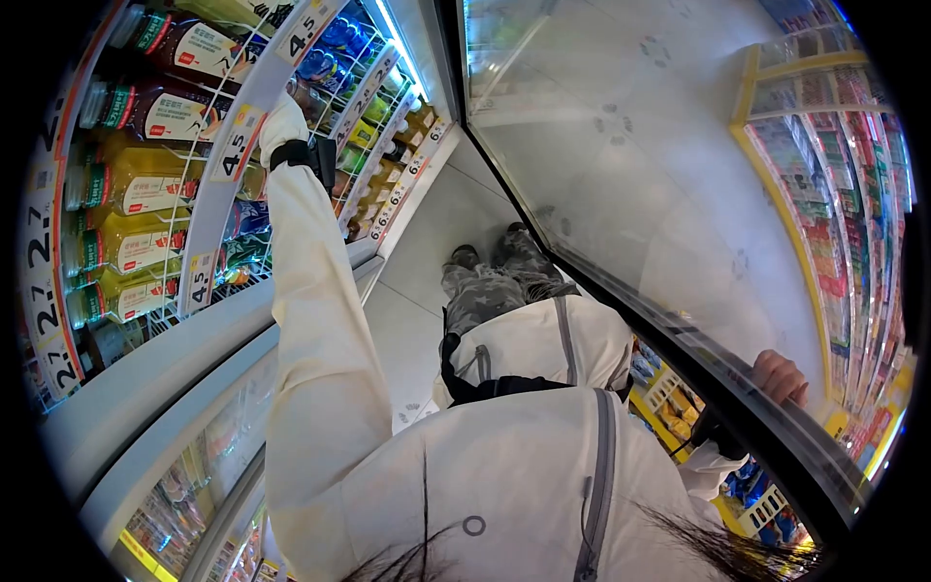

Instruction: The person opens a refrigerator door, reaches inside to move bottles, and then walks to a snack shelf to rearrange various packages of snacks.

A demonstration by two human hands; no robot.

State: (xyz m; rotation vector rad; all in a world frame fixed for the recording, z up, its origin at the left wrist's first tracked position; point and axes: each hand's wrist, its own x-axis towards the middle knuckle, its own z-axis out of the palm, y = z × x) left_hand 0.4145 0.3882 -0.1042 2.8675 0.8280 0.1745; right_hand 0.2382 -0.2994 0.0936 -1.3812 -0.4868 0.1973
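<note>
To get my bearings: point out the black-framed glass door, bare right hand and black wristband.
Black-framed glass door (679, 359): head view, on its frame.
Bare right hand (779, 377): head view, on its middle.
Black wristband (291, 153): head view, on its strap.

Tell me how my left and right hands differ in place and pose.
The left hand is up at the drinks shelf; the right hand is at the glass door. The left hand's fingers are hidden, while the right hand's bent fingers show. Both arms have pale sleeves.
</note>
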